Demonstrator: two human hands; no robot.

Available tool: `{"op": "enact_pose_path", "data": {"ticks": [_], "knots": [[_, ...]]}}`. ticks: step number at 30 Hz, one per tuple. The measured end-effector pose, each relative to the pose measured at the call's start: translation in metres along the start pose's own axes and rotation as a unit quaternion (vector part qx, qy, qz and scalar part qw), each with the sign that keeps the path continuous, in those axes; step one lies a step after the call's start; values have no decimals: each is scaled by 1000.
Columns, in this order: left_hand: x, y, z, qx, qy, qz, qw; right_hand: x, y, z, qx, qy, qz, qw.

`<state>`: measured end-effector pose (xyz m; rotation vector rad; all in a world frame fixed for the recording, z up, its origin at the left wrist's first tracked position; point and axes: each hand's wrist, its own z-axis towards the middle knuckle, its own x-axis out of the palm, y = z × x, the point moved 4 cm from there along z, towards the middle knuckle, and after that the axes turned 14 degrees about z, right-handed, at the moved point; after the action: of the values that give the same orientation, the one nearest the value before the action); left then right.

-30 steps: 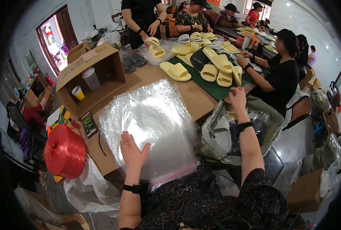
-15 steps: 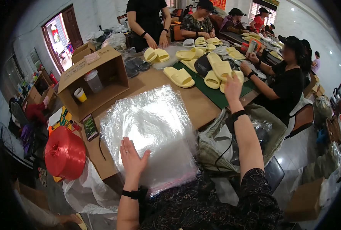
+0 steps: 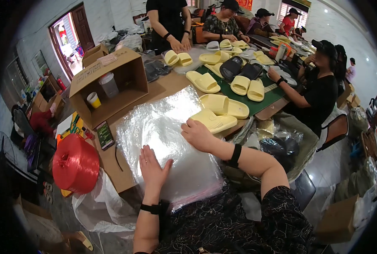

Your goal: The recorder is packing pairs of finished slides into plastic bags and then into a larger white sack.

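Observation:
My left hand (image 3: 153,168) lies flat, fingers stretched, on a stack of clear plastic bags (image 3: 154,125) at the table's near edge. Its surface shines with glare. My right hand (image 3: 198,134) is closed on the near end of a pale yellow slipper (image 3: 214,120), above the right side of the bags. Just behind it is a second yellow slipper (image 3: 235,108), overlapped by the first; whether my fingers reach it I cannot tell. More yellow slippers (image 3: 240,85) and black slippers (image 3: 231,67) sit on a green mat (image 3: 275,96) farther right.
To the left stand an open cardboard box (image 3: 108,84) with cups inside, a phone (image 3: 105,135) and a red twine roll (image 3: 76,163). A woven sack (image 3: 298,139) hangs open at the right. Co-workers stand or sit around the table's far and right sides.
My right hand has come back from the green mat toward the bags, bringing a pair of yellow slippers nearer. The black slippers on the mat now show more fully. My left hand stays on the bags.

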<state>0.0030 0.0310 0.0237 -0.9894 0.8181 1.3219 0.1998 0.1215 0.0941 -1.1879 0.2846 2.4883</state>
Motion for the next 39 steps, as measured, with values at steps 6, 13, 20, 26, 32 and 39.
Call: {"op": "enact_pose_path", "data": {"ticks": [6,13,20,26,32,39], "knots": [[4,3,-2,0,-10,-1,1000,8,-20,-47,141,32,17,989],[0,7,-3,5,-26,-3,1000,-56,-62,-66,236,-196,169,937],[4,6,0,9,-46,-25,999,-32,-177,-119,396,-69,80,912],[11,12,-3,-10,-48,-8,999,-22,-190,-117,495,-24,58,867],[22,12,-3,8,-4,8,1000,-72,-147,-111,426,-240,0,872],[25,10,31,-33,128,29,991,-82,-43,-36,353,-206,164,898]]}}
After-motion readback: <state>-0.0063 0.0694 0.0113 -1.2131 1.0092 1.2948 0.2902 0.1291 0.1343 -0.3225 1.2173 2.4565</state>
